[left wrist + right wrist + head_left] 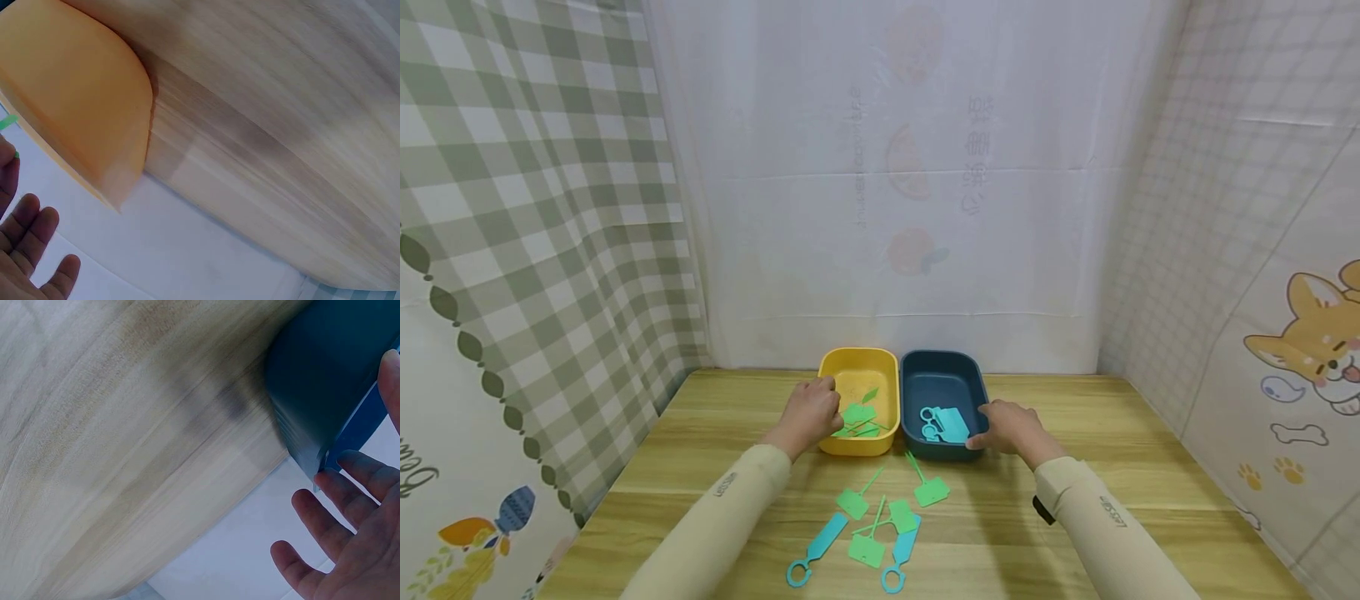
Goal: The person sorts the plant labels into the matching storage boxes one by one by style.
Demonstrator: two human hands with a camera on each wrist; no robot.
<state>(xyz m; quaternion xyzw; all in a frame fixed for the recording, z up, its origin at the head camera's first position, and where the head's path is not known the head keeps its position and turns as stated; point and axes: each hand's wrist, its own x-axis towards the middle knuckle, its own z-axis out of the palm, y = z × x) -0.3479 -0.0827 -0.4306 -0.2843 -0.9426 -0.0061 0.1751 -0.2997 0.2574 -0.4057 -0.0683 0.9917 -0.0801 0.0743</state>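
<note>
My left hand [810,414] is over the left side of a yellow bin [859,448]. Its fingertips pinch a green plastic tag [9,122], mostly hidden by the fingers in the left wrist view. Below it in the bin lie several green tags [859,413]. At the right side of a dark blue bin [934,367], my right hand [1011,429] has its thumb at the rim and its fingers loosely extended, holding nothing. Inside that bin are blue tags with ring ends [953,425].
On the wooden table [700,483] in front of the bins lie several more green tags [932,492]. Two blue ring tags [826,537] lie among them, one partly under a green tag. A white curtain [775,267] hangs behind the bins.
</note>
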